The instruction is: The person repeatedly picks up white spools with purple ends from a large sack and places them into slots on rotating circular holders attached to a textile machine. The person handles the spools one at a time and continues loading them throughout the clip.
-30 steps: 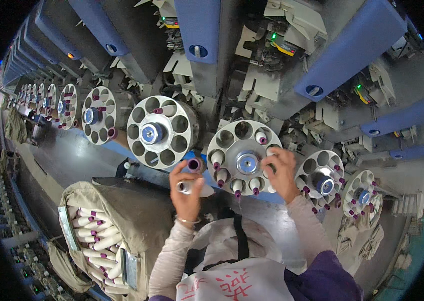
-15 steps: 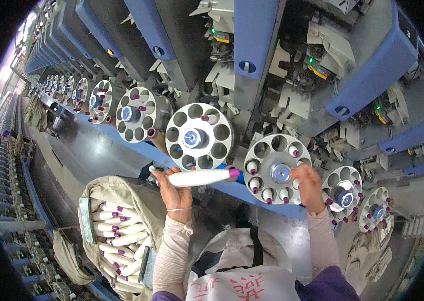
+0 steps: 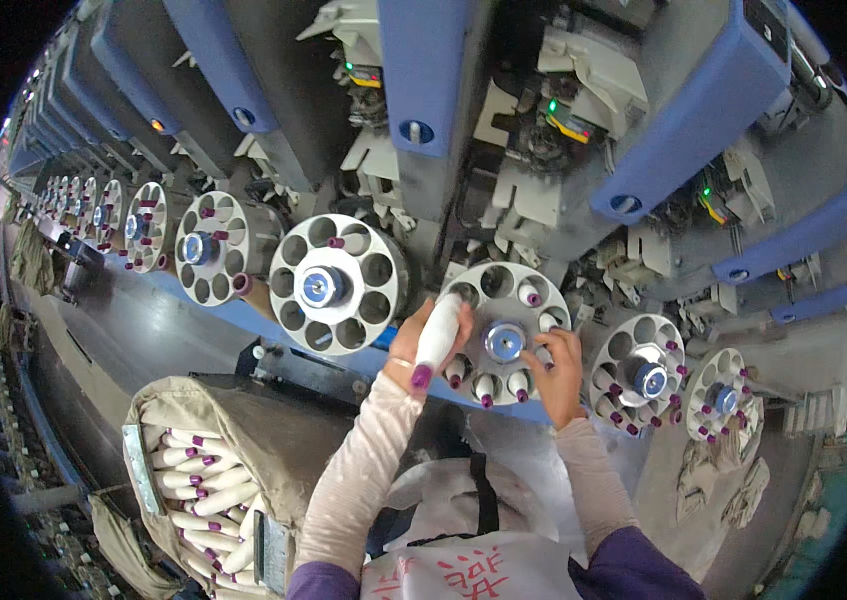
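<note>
My left hand (image 3: 425, 338) is closed around a yarn bobbin (image 3: 440, 338) wound with white thread, its purple end pointing down toward me. The bobbin's upper end is at the left rim of a round white magazine (image 3: 495, 308), by an upper-left pocket. Several white bobbins with purple ends sit in this magazine's lower and right pockets. At its right side is my right hand (image 3: 557, 378), thumb and fingers apart, close to a seated bobbin (image 3: 544, 354). Whether the fingertips touch that bobbin or the disc, I cannot tell. A blue and silver hub (image 3: 503, 341) marks the magazine's middle.
A canvas sack (image 3: 273, 425) full of white bobbins stands at lower left. More round magazines flank this one: one at left (image 3: 286, 268), another at right (image 3: 603, 350). Blue and grey machine housings (image 3: 421, 75) rise behind them. Cloth pieces (image 3: 708, 475) hang at lower right.
My left hand has carried the bobbin right to the magazine and tilted it from level to steep, purple end down. The view has shifted right. My right hand stays at the magazine's right side.
</note>
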Demonstrator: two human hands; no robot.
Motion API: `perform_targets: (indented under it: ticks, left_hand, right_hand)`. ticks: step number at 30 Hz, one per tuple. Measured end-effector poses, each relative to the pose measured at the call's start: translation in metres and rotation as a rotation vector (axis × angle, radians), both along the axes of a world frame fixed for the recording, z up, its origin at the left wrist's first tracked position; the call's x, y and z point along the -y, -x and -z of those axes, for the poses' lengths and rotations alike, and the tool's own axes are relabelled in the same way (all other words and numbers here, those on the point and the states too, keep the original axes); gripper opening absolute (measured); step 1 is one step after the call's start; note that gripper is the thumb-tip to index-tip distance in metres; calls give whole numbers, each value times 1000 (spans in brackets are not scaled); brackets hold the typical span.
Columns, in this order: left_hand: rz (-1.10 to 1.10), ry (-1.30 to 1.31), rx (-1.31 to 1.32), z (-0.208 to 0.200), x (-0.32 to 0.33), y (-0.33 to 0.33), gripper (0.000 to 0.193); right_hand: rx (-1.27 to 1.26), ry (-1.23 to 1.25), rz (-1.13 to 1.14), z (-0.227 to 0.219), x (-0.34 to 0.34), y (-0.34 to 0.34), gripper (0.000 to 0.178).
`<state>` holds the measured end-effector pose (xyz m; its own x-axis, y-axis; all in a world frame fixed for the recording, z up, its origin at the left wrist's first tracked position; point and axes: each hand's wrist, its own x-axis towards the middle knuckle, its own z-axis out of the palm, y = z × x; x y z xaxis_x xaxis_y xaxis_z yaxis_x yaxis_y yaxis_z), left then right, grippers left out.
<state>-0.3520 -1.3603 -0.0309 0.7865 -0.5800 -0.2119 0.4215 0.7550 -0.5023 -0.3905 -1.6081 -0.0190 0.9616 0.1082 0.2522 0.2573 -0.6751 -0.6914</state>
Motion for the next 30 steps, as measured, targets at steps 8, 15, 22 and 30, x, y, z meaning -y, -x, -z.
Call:
perform_targets:
  ticks: [8, 15, 22, 30]
  left_hand:
    - [-103, -1290, 16, -52, 43, -2, 51]
    - [-66, -1602, 1067, -79, 86, 59, 43]
    - [-648, -875, 386, -70, 60, 67, 23]
    - [-727, -887, 109, -47, 51, 88, 22]
  right_hand:
    - [-266, 158, -370, 4, 27, 38, 28]
    - [-165, -639, -558, -92, 12, -4, 39]
    - [-17, -538, 41, -90, -5, -20, 8]
    - [185, 162, -205, -83, -19, 24, 39]
